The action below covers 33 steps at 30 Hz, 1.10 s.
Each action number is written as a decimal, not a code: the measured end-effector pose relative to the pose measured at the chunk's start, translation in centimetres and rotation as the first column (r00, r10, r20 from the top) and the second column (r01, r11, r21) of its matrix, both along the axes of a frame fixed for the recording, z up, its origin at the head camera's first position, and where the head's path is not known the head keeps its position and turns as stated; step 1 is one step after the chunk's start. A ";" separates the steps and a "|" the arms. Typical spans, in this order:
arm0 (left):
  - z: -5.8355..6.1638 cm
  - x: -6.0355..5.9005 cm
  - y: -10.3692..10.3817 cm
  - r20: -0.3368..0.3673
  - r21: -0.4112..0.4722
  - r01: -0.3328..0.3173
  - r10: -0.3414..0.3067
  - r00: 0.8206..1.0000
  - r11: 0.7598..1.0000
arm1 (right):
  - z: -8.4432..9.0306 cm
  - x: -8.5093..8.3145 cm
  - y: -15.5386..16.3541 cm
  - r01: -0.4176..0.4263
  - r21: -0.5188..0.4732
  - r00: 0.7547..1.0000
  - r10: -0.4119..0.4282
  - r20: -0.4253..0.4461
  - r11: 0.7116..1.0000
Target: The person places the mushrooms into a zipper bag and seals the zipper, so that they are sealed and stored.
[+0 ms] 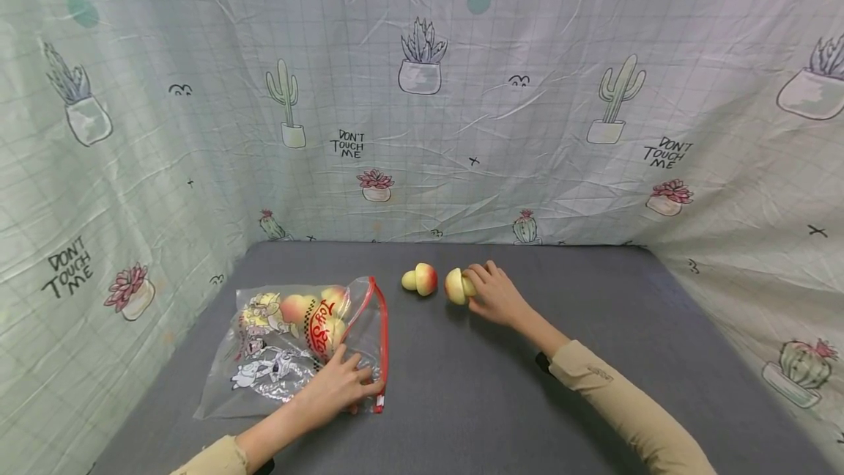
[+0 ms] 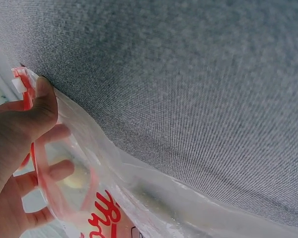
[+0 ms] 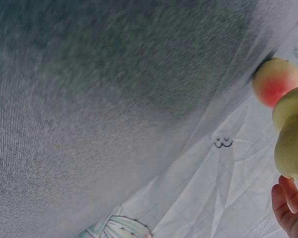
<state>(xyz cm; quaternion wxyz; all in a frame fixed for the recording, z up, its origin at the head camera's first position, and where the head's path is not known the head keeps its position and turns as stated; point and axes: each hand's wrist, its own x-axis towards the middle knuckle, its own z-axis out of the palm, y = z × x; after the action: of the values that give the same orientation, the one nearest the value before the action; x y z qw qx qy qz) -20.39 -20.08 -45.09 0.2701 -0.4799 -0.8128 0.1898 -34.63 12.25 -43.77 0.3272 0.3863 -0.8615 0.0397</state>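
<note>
A clear zip bag [image 1: 224,388] with a red zip edge [image 1: 385,328] and cartoon print lies flat at left. Several yellow-and-red toy mushrooms [image 1: 297,308] show through its plastic. My left hand [image 1: 339,383] grips the bag's open edge at the near corner, its thumb beside the white slider [image 2: 19,85]. Farther off, my right hand [image 1: 497,295] holds a mushroom-shaped toy [image 1: 455,286] by its pale stem, the reddish cap facing left. In the right wrist view, fingertips [image 3: 283,198] lie at the stem's end. Another toy mushroom [image 1: 425,279] lies on the table just left of it.
The dark grey table [image 1: 461,402] stretches between and beyond both hands. A pale cloth [image 1: 475,130] printed with cacti hangs along the back and both sides. Both mushrooms outside the bag are close to the table's back edge.
</note>
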 end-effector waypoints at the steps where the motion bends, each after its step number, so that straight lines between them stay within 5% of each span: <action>1: 0.0 0.0 0.0 0.004 -0.003 -0.003 0.003 1.000 1.000 | 0.1 0.2 -0.1 -0.003 -0.002 1.000 0.003 0.003 1.000; 8: -0.1 0.1 0.2 0.027 -0.003 0.012 -0.012 1.000 1.000 | 0.2 1.3 -0.7 -0.016 0.003 0.999 0.016 0.048 1.000; 33: 0.4 0.2 2.0 -0.082 -0.017 0.124 -0.125 0.989 0.992 | 0.2 5.0 -4.3 -0.147 -0.005 0.986 0.146 0.084 0.989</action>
<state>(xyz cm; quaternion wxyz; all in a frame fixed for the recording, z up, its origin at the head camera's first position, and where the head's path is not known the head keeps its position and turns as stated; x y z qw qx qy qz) -20.17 -18.05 -44.68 0.3121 -0.5230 -0.7682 0.1971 -29.58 7.94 -43.59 0.2866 0.4469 -0.8437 0.0792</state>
